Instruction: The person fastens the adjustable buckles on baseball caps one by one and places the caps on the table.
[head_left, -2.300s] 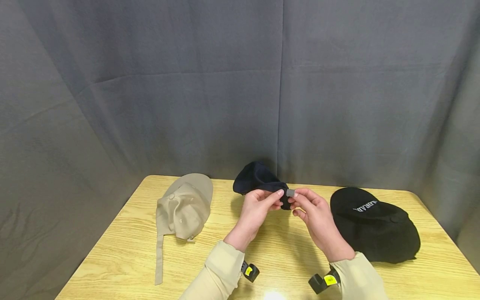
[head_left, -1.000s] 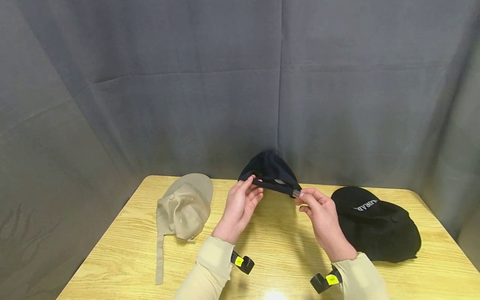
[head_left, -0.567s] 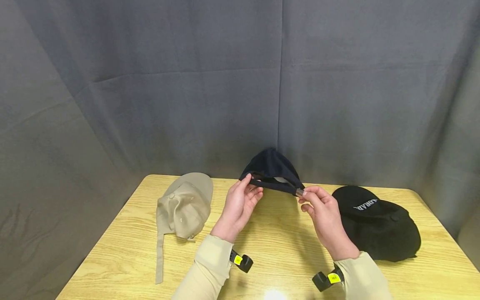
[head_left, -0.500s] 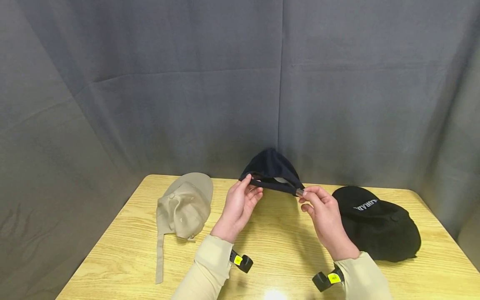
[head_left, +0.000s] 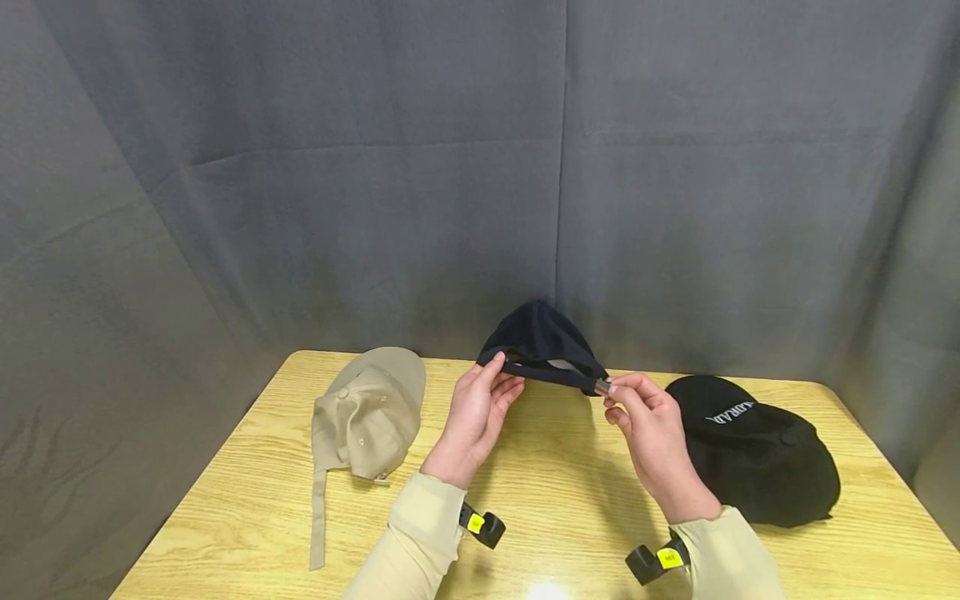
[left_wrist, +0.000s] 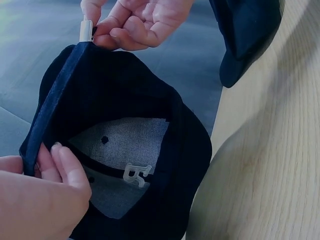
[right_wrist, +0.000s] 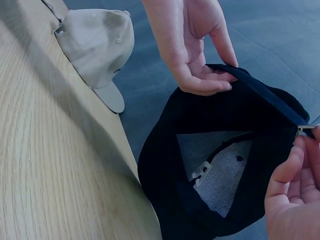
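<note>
Two firm pinches hold the navy cap (head_left: 540,327), left hand (head_left: 474,417) on strap (head_left: 553,376), right hand (head_left: 654,433) on buckle (head_left: 602,387), so I judge adjustment is underway, next wanting an even pull.

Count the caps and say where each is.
3: beige cap on the left of the table; navy cap held by the left hand and right hand; black cap on the right.

Our left hand (head_left: 471,412) has gone from just beside the metal buckle (head_left: 602,387) to well left of it, pinching the strap (head_left: 551,374), now stretched straight; the navy cap (head_left: 536,330) has turned, and we now see into it.
</note>
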